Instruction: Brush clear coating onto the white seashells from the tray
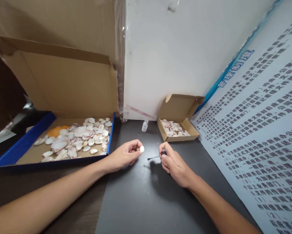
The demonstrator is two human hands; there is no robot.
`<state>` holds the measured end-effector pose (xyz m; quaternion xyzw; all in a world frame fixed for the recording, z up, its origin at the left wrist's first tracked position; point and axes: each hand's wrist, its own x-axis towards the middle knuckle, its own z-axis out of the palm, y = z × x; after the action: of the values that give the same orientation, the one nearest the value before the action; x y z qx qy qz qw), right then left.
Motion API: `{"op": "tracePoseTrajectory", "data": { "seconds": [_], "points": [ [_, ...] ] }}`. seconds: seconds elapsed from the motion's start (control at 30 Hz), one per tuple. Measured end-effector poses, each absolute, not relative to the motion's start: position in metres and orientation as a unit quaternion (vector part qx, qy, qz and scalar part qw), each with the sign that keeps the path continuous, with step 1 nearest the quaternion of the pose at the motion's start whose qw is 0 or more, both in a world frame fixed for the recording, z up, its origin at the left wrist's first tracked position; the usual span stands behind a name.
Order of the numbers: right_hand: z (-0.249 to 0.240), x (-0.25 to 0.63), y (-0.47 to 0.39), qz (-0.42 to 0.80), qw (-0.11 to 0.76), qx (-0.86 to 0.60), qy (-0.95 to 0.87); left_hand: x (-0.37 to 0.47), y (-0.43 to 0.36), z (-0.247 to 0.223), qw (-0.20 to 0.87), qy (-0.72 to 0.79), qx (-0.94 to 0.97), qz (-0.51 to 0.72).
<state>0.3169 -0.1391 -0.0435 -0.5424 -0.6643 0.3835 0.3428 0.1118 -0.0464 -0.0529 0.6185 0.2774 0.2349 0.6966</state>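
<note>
The left forearm (pixel 53 191) and right forearm (pixel 214 201) enter from the lower corners, the right one above a dark grey mat (pixel 126 204). The right hand (pixel 174 165) has its fingers closed around the dark cap (pixel 163 153) of a thin brush (pixel 149 159), whose dark bristles point toward the other hand, clear of the mat. The left hand (pixel 124 156) pinches a small white shell (pixel 142 149), thumb and forefinger clamped on it. Shell and bristles are near each other but apart.

The step in hand is judged to be brushing the shell, at a point when the two are not in contact. The next move would call for a steady pinch and a light approach of the bristles to the exposed face, keeping the fingertips out of their path.

Containers: to the left, a large blue-walled box (pixel 111 135), lid raised, holds many loose shells, mostly pale, with a broad orange piece (pixel 58 131) toward its left. To the right, a smaller brown carton (pixel 182 139), also open, holds a heap of pale and pinkish shells. Between them stands a small clear bottle (pixel 145 126); its contents cannot be made out. Behind rises a white panel (pixel 170 58).
</note>
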Motion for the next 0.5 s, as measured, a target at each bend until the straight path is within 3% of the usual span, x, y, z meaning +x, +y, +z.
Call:
{"op": "tracePoseTrajectory", "data": {
  "seconds": [0.23,0.5],
  "points": [
    [-0.040,0.316,-0.143,0.273,0.349,-0.573,-0.689,0.111,-0.045,-0.055,0.710,0.282,0.600,0.235],
    [-0.055,0.313,-0.137,0.355,0.381,-0.530,-0.669,0.111,-0.041,-0.061,0.745,0.277,0.550,0.258]
  ]
}}
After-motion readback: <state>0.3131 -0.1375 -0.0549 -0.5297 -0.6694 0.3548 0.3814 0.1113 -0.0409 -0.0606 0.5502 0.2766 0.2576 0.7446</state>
